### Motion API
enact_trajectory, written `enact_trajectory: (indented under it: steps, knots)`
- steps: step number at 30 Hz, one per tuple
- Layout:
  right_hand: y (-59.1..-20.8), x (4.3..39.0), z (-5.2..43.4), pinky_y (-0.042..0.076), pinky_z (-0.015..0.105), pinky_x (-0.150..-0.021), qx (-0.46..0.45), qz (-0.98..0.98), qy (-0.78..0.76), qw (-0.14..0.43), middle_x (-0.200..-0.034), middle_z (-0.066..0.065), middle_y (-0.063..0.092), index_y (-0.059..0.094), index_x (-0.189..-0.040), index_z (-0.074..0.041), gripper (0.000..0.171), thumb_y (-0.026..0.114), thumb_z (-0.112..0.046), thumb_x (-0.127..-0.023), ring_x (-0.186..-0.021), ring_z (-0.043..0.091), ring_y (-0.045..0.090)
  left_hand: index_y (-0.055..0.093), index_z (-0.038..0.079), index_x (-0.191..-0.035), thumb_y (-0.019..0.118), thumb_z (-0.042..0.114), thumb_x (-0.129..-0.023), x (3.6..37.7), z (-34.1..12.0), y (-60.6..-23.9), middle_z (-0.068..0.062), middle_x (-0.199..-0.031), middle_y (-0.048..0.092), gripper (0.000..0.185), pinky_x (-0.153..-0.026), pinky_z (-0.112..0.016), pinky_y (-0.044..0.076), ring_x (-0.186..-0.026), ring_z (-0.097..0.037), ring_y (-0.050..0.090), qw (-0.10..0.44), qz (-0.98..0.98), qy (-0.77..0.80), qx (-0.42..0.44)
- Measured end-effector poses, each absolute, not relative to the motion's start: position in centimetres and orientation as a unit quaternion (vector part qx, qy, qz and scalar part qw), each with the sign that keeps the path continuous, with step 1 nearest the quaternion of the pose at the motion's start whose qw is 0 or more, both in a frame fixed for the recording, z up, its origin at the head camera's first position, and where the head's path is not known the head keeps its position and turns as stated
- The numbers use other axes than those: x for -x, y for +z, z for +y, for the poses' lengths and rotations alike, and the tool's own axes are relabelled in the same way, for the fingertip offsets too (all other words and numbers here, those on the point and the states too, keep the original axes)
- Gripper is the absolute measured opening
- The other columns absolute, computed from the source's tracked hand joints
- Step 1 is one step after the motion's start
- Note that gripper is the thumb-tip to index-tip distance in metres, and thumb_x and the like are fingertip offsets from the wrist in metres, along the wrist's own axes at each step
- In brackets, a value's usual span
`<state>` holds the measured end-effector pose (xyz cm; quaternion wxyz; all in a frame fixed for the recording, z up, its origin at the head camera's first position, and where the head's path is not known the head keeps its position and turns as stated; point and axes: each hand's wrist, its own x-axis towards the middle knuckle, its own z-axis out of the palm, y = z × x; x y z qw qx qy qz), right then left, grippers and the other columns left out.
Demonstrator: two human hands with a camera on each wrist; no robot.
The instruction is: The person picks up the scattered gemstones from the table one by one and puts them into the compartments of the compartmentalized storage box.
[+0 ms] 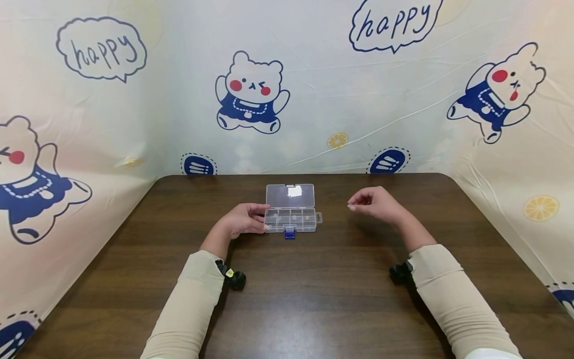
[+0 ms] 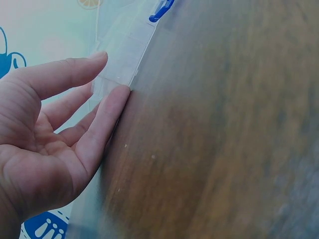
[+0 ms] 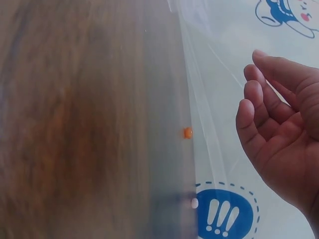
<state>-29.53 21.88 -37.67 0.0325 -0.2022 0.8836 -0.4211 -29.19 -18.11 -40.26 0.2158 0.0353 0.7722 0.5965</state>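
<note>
- Nearest me, both forearms in beige sleeves lie on the table [image 1: 314, 309], a wrist camera strapped on each.
- The left hand [image 1: 242, 221] rests against the left end of the box [image 1: 290, 214], thumb and fingers nearly straight along its wall and closing on nothing.
- The box sits mid-table, lid tipped back, blue latch [image 1: 290, 232] facing the person.
- The right hand [image 1: 374, 203] hovers right of the box, well apart from it, fingers loosely curled and empty.
- My judgement: the box is light and only touched, so a nudge could slide it and shake the small bits out of its compartments.
- An orange bead [image 3: 187, 132] lies beyond the box near the table's far edge; a sweep could knock it off.
</note>
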Motion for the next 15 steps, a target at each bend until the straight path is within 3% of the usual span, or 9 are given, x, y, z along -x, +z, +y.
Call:
enact_trajectory:
  steps: [15]
  knots:
    - [-37.4, 28.8, 19.5, 0.050, 0.029, -0.064, 0.219, 0.882, -0.418, -0.005, -0.086, 0.004, 0.067, 0.074, -0.096, -0.010, 0.012, 0.076, -0.016, -0.086, -0.078, 0.024, 0.054, 0.048, 0.007, -0.143, 0.074, -0.011, -0.078, 29.2, -18.1, -40.3, -0.021, -0.123, 0.054, 0.072, -0.082, -0.035, 0.057, -0.094, -0.026, 0.059, 0.215, 0.774, 0.595, -0.033]
